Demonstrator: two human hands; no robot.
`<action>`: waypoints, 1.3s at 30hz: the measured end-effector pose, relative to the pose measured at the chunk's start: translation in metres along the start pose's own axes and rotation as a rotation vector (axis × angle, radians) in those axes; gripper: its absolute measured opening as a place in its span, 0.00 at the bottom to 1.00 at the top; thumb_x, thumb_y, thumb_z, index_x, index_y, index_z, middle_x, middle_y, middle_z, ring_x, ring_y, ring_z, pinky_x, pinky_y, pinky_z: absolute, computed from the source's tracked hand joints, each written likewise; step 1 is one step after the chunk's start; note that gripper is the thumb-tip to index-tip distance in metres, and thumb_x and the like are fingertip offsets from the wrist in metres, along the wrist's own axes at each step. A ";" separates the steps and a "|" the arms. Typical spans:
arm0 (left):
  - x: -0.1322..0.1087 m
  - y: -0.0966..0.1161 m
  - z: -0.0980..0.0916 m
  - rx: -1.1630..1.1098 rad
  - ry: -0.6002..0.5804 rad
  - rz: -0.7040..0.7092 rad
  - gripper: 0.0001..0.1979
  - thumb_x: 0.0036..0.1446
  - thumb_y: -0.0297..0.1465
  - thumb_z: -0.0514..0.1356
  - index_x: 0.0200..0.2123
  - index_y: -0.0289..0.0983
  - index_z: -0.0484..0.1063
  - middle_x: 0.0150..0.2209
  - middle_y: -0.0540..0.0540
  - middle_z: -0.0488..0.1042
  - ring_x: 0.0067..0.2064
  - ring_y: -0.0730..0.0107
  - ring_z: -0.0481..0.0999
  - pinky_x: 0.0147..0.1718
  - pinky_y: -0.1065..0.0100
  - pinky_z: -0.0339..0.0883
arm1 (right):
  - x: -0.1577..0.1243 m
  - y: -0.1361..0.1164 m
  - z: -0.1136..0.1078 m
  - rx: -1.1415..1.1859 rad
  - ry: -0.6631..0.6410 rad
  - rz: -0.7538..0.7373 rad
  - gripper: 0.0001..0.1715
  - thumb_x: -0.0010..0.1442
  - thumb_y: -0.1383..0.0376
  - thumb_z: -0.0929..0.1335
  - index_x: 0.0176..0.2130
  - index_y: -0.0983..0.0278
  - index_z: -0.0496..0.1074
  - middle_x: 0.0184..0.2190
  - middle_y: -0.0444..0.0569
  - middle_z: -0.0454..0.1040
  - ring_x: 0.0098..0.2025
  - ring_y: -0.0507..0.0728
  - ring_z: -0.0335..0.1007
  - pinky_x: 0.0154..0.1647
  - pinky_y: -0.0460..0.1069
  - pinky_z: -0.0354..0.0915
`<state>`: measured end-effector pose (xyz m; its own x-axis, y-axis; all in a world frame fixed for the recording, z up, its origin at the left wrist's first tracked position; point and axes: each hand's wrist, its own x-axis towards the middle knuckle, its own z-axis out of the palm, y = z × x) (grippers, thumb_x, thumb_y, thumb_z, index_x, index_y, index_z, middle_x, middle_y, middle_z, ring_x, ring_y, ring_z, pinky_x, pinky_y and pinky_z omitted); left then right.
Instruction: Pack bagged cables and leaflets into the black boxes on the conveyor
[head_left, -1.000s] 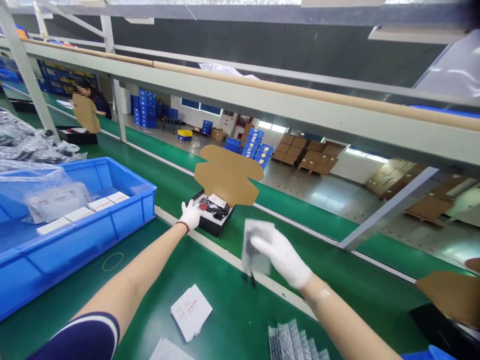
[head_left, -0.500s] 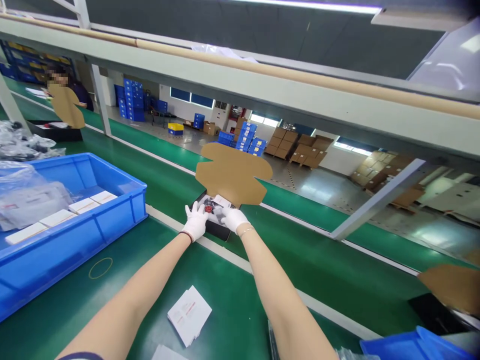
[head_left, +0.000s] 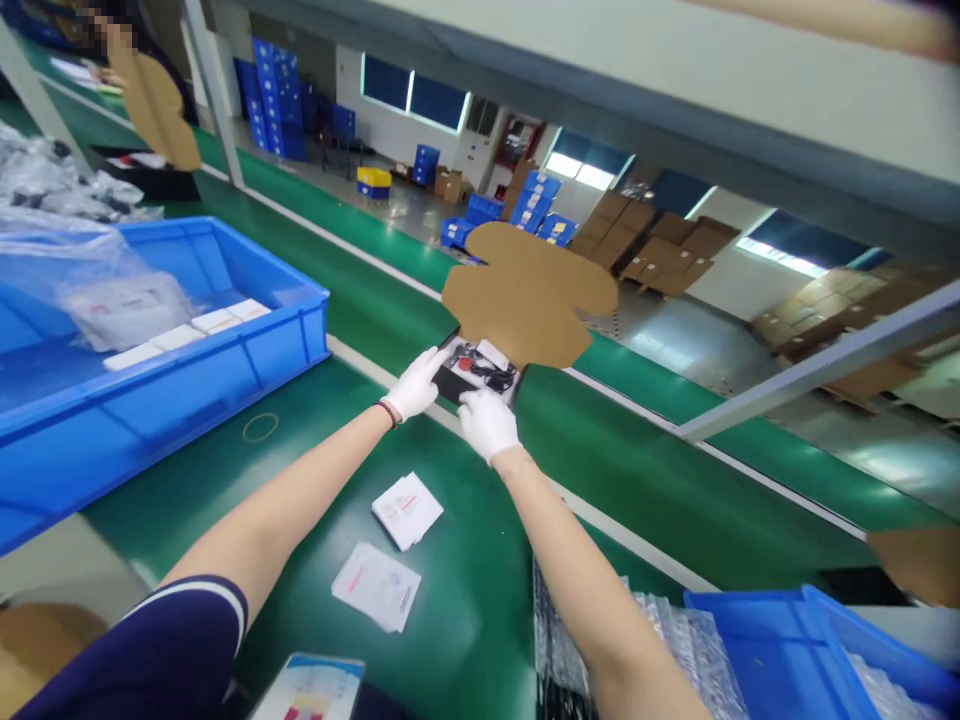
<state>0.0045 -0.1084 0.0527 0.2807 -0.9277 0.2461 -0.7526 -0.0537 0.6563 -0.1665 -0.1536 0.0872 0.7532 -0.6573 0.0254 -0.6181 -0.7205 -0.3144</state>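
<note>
A black box (head_left: 448, 382) with an open brown cardboard lid (head_left: 529, 295) sits on the green conveyor belt (head_left: 645, 470). Inside it lie a red part (head_left: 466, 363), a black cable (head_left: 496, 376) and a white card (head_left: 491, 352). My left hand (head_left: 416, 386), in a white glove, grips the box's left corner with the thumb on top. My right hand (head_left: 487, 422), also gloved, is curled over the box's near edge.
A big blue crate (head_left: 247, 372) at left holds white packs and a plastic bag. Two leaflets (head_left: 407, 510) (head_left: 376, 586) and a rubber band (head_left: 260, 428) lie on the near table. Bubble-wrap bags (head_left: 667, 640) and another blue bin (head_left: 780, 640) sit at lower right. A person (head_left: 146, 95) stands far left.
My right hand carried a grey bag to the box, laid it in, and now rests on the near edge. The camera has tilted down and nearer; my left hand stayed on the box.
</note>
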 end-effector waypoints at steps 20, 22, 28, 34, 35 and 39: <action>-0.143 0.035 -0.033 -0.511 -0.022 -0.223 0.09 0.58 0.35 0.54 0.37 0.34 0.66 0.32 0.49 0.70 0.31 0.71 0.71 0.30 0.72 0.64 | -0.178 -0.043 0.045 0.321 -0.174 0.165 0.19 0.60 0.49 0.63 0.36 0.61 0.71 0.32 0.46 0.71 0.34 0.57 0.67 0.37 0.50 0.59; -0.143 0.028 -0.035 -0.651 0.012 -0.258 0.10 0.59 0.36 0.53 0.37 0.34 0.63 0.31 0.50 0.69 0.27 0.74 0.70 0.27 0.73 0.63 | -0.195 -0.050 0.063 0.307 -0.221 0.129 0.20 0.54 0.51 0.69 0.41 0.61 0.71 0.38 0.48 0.70 0.37 0.57 0.66 0.38 0.50 0.60; -0.145 0.029 -0.033 -0.937 0.059 -0.221 0.14 0.57 0.39 0.57 0.35 0.33 0.62 0.32 0.48 0.66 0.30 0.74 0.69 0.27 0.75 0.64 | -0.209 -0.044 0.071 0.496 -0.266 0.241 0.13 0.55 0.55 0.69 0.31 0.62 0.68 0.29 0.43 0.69 0.30 0.55 0.64 0.33 0.49 0.59; -0.150 0.037 -0.050 -1.267 -0.246 -0.116 0.17 0.56 0.43 0.59 0.32 0.34 0.62 0.30 0.45 0.68 0.32 0.69 0.70 0.32 0.69 0.66 | -0.215 -0.027 0.048 0.721 -0.353 0.277 0.17 0.64 0.54 0.61 0.31 0.62 0.65 0.22 0.41 0.67 0.26 0.54 0.63 0.29 0.47 0.58; -0.152 0.040 -0.055 -1.246 -0.364 -0.076 0.17 0.55 0.43 0.60 0.31 0.33 0.63 0.34 0.42 0.70 0.36 0.66 0.71 0.35 0.67 0.67 | -0.217 -0.029 0.044 0.706 -0.311 0.299 0.18 0.65 0.54 0.60 0.30 0.62 0.65 0.22 0.41 0.68 0.25 0.54 0.64 0.29 0.47 0.58; -0.159 0.059 -0.058 -0.925 -0.721 0.078 0.14 0.53 0.41 0.62 0.29 0.35 0.71 0.49 0.41 0.68 0.52 0.58 0.67 0.48 0.66 0.64 | -0.220 -0.045 0.027 0.559 -0.127 0.370 0.20 0.63 0.52 0.62 0.28 0.61 0.66 0.22 0.41 0.69 0.25 0.53 0.65 0.30 0.47 0.59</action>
<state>-0.0503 0.0572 0.0938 -0.3725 -0.9271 0.0422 0.0495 0.0255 0.9984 -0.2984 0.0294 0.0699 0.5560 -0.7830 -0.2788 -0.6568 -0.2083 -0.7248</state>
